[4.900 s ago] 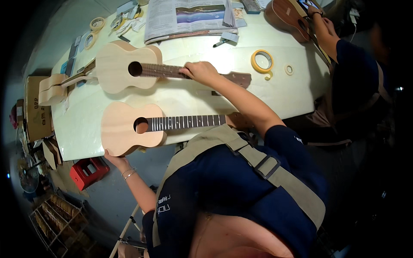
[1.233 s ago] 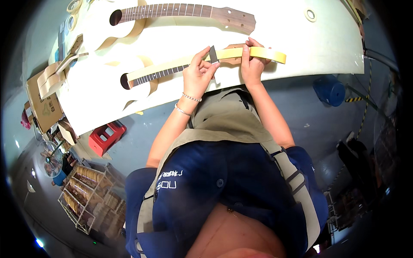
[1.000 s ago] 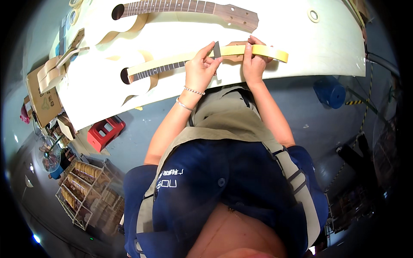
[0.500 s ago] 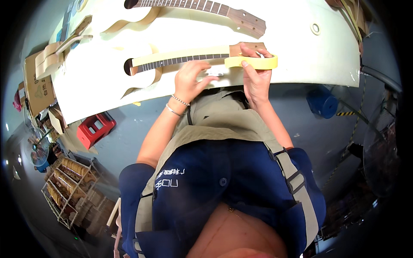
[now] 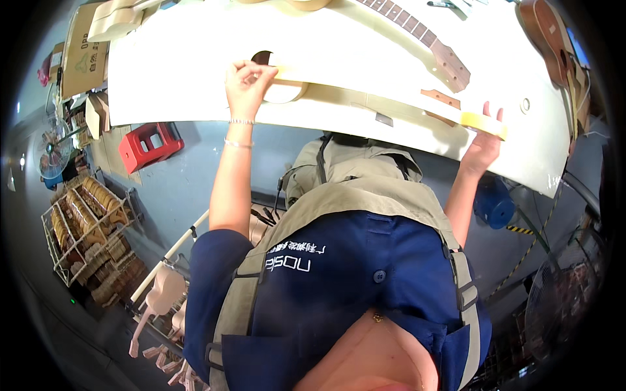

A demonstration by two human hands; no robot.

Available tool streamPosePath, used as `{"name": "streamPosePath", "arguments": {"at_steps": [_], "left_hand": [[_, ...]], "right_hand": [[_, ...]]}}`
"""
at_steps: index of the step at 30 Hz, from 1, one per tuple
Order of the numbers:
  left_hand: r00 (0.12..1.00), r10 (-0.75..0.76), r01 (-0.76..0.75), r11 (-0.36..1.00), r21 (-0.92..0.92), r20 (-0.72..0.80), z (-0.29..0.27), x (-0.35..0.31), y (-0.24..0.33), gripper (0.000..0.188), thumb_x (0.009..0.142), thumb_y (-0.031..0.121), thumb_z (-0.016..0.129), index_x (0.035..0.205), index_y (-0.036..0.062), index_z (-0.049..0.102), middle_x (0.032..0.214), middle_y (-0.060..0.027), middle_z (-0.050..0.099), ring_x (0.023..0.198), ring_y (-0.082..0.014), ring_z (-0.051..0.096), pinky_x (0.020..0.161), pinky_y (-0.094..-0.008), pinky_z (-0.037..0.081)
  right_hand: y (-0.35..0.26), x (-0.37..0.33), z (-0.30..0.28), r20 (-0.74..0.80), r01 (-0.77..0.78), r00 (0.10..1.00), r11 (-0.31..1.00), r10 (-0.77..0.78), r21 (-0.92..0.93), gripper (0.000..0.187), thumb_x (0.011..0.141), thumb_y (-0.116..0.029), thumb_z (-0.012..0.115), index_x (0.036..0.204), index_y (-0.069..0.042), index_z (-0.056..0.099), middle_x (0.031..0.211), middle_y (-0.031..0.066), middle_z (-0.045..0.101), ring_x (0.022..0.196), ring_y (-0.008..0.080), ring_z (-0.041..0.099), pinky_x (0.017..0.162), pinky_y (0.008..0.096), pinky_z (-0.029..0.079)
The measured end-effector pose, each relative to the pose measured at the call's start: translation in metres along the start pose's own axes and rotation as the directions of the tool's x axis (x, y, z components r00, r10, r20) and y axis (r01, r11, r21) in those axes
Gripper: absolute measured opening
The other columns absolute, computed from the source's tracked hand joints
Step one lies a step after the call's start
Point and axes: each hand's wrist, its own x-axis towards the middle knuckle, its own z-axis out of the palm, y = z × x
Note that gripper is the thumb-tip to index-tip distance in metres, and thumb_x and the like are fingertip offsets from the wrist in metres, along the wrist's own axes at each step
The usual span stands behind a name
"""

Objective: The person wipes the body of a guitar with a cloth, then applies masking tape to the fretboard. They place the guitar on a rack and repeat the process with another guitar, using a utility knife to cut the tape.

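A pale-bodied ukulele (image 5: 287, 91) lies on the bench, its dark sound hole showing beside my left hand (image 5: 246, 88). That hand is closed, pinching the end of a pale yellow strip of masking tape (image 5: 339, 90) near the sound hole. The strip runs along the neck, hiding the frets, toward the brown headstock (image 5: 442, 104). Beyond the headstock, my right hand (image 5: 481, 150) grips the yellow tape roll (image 5: 484, 124), with two fingers sticking up past it. I cannot tell whether the strip touches the neck along its whole length.
A second ukulele neck (image 5: 417, 29) lies farther back on the white bench (image 5: 195, 98). A small tape ring (image 5: 525, 105) sits to the right, and a brown instrument (image 5: 546, 39) at the far right edge. On the floor stand a red stool (image 5: 151, 146) and a blue bucket (image 5: 493, 203).
My hands have moved apart: the left to the sound hole, the right outward past the headstock with the roll. Tape now spans between them over the previously visible frets. The view has shifted.
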Motion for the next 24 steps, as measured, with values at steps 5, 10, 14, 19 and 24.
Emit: {"name": "streamPosePath", "arguments": {"at_steps": [5,10,14,19,24], "left_hand": [[0.999,-0.029,0.033,0.988,-0.152,0.025,0.008,0.015,-0.033,0.015,0.065,0.018,0.081,0.075,0.0100,0.072,0.093,-0.0044,0.051,0.092,-0.0202,0.047,0.078,-0.0313,0.046],[0.993,0.074,-0.081,0.994,0.079,0.088,0.003,0.015,-0.033,0.016,0.064,0.020,0.081,0.075,0.0111,0.073,0.094,-0.0048,0.051,0.094,-0.0207,0.047,0.078,-0.0329,0.046],[0.995,0.049,-0.061,0.989,0.138,0.087,0.005,0.014,-0.028,0.017,0.064,0.024,0.082,0.071,0.0112,0.073,0.093,-0.0049,0.051,0.095,-0.0216,0.047,0.078,-0.0332,0.046],[0.953,0.236,-0.142,0.902,0.408,-0.190,0.011,-0.001,-0.001,0.047,0.071,0.022,0.075,0.113,0.0094,0.061,0.107,-0.0068,0.055,0.105,-0.0282,0.047,0.095,-0.0449,0.033],[0.878,0.338,-0.478,0.571,0.667,0.339,0.016,-0.029,-0.006,0.071,0.082,0.036,0.061,0.141,0.0084,0.033,0.148,-0.0024,0.030,0.140,-0.0233,0.018,0.106,-0.0583,-0.004]], "right_hand": [[0.012,-0.003,0.026,0.528,0.532,0.837,-0.015,-0.143,-0.847,0.084,0.080,-0.035,0.068,0.143,-0.003,0.023,0.111,0.0100,0.064,0.117,0.0218,0.053,0.112,0.0452,-0.002],[0.017,0.003,0.017,0.418,0.429,0.903,0.156,-0.099,-0.890,0.091,0.082,-0.038,0.066,0.145,-0.004,0.011,0.091,0.0047,0.070,0.112,0.0223,0.057,0.111,0.0483,-0.004],[0.020,0.003,0.013,0.353,0.358,0.933,0.241,-0.068,-0.902,0.093,0.081,-0.035,0.067,0.145,-0.002,0.009,0.092,0.0062,0.070,0.109,0.0208,0.059,0.112,0.0482,-0.003],[0.028,0.003,0.013,0.300,0.321,0.947,0.326,-0.115,-0.889,0.095,0.080,-0.033,0.068,0.145,0.000,0.008,0.092,0.0068,0.070,0.107,0.0203,0.060,0.112,0.0476,0.003],[0.030,0.000,0.024,0.192,0.234,0.968,0.313,-0.160,-0.920,0.095,0.077,-0.039,0.069,0.144,0.000,0.013,0.087,0.0111,0.069,0.102,0.0210,0.063,0.113,0.0453,0.006]]}}
